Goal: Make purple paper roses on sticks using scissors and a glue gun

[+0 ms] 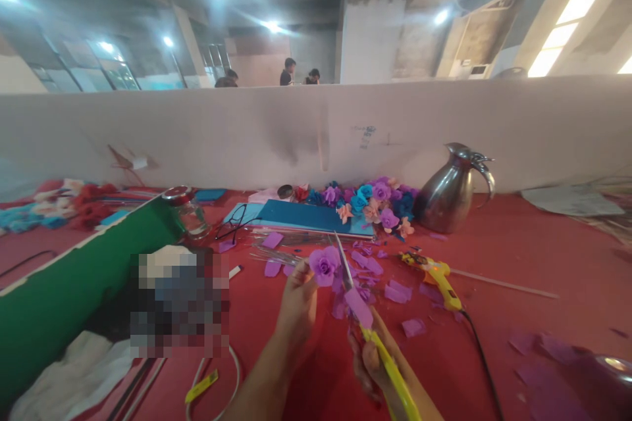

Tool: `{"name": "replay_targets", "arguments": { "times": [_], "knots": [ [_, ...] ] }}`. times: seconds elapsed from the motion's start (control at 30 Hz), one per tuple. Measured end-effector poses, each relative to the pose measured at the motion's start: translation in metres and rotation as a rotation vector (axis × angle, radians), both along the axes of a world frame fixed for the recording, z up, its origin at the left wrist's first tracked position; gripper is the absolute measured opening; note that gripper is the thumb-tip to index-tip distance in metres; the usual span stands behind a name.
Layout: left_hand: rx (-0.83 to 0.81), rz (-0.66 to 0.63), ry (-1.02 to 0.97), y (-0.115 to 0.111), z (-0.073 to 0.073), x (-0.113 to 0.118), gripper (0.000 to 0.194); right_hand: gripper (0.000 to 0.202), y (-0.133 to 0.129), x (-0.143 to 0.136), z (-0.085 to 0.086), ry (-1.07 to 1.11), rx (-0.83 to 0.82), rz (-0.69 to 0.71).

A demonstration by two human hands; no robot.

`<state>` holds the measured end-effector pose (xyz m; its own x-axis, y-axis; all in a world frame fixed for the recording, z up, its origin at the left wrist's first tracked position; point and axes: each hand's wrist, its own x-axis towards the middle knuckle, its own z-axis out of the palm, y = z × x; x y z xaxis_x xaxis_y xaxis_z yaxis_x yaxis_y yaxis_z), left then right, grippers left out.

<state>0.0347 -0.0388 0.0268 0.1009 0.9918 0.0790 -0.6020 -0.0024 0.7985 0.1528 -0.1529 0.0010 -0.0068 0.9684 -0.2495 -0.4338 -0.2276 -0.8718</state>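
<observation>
Two hands over the red counter [543,250]. L hand [300,296]: narrow, fingertips closed on the purple flower [324,266], held up nr the middle of the view, bloom facing the camera. R hand [378,358]: wrapped round the yellow handles of the scissors [390,368], blades pointing up & away, tip just beside the flower's R edge. A purple petal [359,307] lies across the lower blades; can't tell if fingers pinch it.

Loose purple pieces [397,291] scattered R of the flower & beyond. Yellow glue gun [444,283] to the R w/ a long pale stick [508,283] out its back & black cord running toward the camera. Steel jug [447,194] at the rear R, upright; flower pile [380,200] just L of it, purple/blue/peach.

Blue folder [301,216] back ctr., thin wires [281,256] in front, glasses [237,223] at its L. Glass jar [190,214] w/ red lid nr the green panel [99,276], far L. Small yellow item [201,387] front L, type unclear. Pale partition [222,138] behind; 3 people [288,72] past it, partly hidden.
</observation>
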Motion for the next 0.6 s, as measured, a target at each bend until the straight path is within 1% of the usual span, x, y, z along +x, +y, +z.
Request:
{"name": "replay_targets", "arguments": {
  "times": [0.23,0.47,0.6],
  "knots": [
    [-0.003,0.011,0.009,0.000,0.001,0.000,0.023,0.083,-0.001,-0.001,0.008,0.061,-0.038,-0.025],
    [0.003,0.026,0.021,0.001,-0.005,-0.001,0.019,0.083,0.000,0.000,0.014,0.104,-0.062,-0.031],
    [-0.028,0.048,0.020,0.001,-0.005,-0.001,0.018,0.085,-0.001,0.002,0.017,0.115,-0.078,-0.030]
  ]
}}
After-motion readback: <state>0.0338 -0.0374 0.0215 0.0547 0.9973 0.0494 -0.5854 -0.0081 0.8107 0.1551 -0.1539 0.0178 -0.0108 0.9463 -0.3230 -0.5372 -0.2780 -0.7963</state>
